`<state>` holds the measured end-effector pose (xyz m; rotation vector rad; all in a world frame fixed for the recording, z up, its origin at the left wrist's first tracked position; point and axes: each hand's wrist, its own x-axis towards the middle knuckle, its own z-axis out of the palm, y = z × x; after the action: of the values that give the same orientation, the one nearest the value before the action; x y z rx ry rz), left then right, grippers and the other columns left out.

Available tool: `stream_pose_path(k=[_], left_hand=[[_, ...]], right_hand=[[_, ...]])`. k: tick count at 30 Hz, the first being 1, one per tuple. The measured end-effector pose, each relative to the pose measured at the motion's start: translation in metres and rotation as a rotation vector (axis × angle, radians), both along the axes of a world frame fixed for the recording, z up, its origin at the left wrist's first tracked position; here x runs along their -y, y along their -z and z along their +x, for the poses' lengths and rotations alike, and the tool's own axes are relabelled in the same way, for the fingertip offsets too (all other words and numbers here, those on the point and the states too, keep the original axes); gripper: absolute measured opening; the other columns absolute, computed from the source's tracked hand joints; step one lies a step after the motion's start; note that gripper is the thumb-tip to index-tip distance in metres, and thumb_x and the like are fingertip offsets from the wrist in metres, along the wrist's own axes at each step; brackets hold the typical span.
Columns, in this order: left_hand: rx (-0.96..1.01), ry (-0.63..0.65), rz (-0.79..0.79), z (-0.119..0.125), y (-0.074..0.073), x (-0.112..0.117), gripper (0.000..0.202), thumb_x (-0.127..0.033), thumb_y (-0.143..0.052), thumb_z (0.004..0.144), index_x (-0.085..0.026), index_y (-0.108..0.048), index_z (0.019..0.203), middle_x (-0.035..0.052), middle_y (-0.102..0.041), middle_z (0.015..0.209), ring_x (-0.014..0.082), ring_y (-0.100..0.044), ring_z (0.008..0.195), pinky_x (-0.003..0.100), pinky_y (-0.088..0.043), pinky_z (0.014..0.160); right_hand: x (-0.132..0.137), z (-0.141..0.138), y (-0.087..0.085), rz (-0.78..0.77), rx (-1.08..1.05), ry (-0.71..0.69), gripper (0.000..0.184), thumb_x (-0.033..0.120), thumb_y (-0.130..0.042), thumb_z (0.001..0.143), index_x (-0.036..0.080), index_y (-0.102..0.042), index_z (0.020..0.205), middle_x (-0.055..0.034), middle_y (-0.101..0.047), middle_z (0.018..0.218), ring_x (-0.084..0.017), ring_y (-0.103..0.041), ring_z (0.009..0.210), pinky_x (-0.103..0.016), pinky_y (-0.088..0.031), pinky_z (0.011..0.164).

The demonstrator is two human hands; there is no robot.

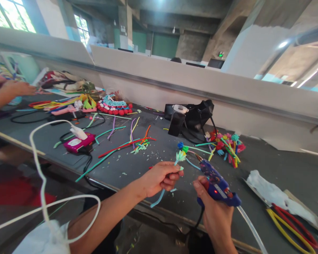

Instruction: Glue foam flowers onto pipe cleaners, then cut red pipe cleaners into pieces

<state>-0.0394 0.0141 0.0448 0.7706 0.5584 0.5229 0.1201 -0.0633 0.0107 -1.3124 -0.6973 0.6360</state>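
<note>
A: Left hand [161,180], state?

B: Fingers [172,176] curled together, clamped on a pale-blue pipe-cleaner stem [159,198]. The stem's tail hangs below the fingers, over the bench [281,165] edge. Its tufted flower head [180,155] stands just above them, tilted toward the right hand [214,210].

A: And the right?

B: Wrapped shut round the grip of a blue glue gun [217,184], red lamp lit. 1 finger lies on the trigger side; cannot tell if it presses. The nozzle points up and away from the right fingers, just beside the flower head. Touching or barely apart, cannot tell.

A: What lies past the fingers?

B: 1 finished bunch of bright flowers [226,144] beyond the gun's tip, near a black bag [198,114]. Loose pipe cleaners [127,143] well apart, on the far side of the left fingers. White cloth [270,192] and 2 tubes [291,222], 1 yellow, 1 red, outward of the right hand. Another person's hands [16,88] far off to the left, well apart.

A: Judgement on doing the gluing well?

B: Reads as a glue dab where head meets stem. I'd hold the left pinch low on the stem, clear of the nozzle, since hot glue could run down toward the fingertips. Small squeeze, tip nearly on the joint, stem steady, head turned so the bead lands on the join and not the fluff. Mind the cord [198,219] trailing under the right wrist at the bench edge.
</note>
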Motion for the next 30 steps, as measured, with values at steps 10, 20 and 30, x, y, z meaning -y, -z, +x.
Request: stream_pose_path(k=[10, 20, 30], left_hand=[[-0.004, -0.005, 0.068, 0.011, 0.003, 0.013, 0.038, -0.046, -0.076, 0.074, -0.015, -0.054, 0.076, -0.0095, -0.034, 0.056, 0.0017, -0.017, 0.045, 0.021, -0.008, 0.044], [-0.062, -0.001, 0.131, 0.012, 0.009, 0.012, 0.037, -0.046, -0.075, 0.074, -0.014, -0.057, 0.074, -0.0101, -0.033, 0.051, 0.0021, -0.018, 0.041, 0.021, -0.009, 0.041], [0.020, 0.008, 0.115, 0.017, 0.003, 0.018, 0.034, -0.039, -0.078, 0.072, -0.016, -0.053, 0.073, -0.0106, -0.025, 0.055, 0.0034, -0.014, 0.047, 0.022, -0.008, 0.044]], right_hand=[[-0.006, -0.015, 0.007, 0.009, -0.044, -0.044, 0.028, 0.033, -0.085, 0.062, 0.019, -0.075, 0.084, -0.0019, -0.073, 0.083, -0.017, -0.066, 0.075, -0.029, -0.052, 0.070], [-0.010, -0.005, -0.012, 0.191, -0.157, 0.047, 0.024, 0.023, -0.084, 0.062, 0.017, -0.063, 0.071, 0.0011, -0.066, 0.074, -0.010, -0.054, 0.060, -0.023, -0.042, 0.054], [-0.008, -0.017, -0.007, 0.177, -0.152, 0.023, 0.024, 0.023, -0.083, 0.063, 0.017, -0.061, 0.070, 0.0010, -0.065, 0.075, -0.011, -0.056, 0.065, -0.024, -0.046, 0.061]])
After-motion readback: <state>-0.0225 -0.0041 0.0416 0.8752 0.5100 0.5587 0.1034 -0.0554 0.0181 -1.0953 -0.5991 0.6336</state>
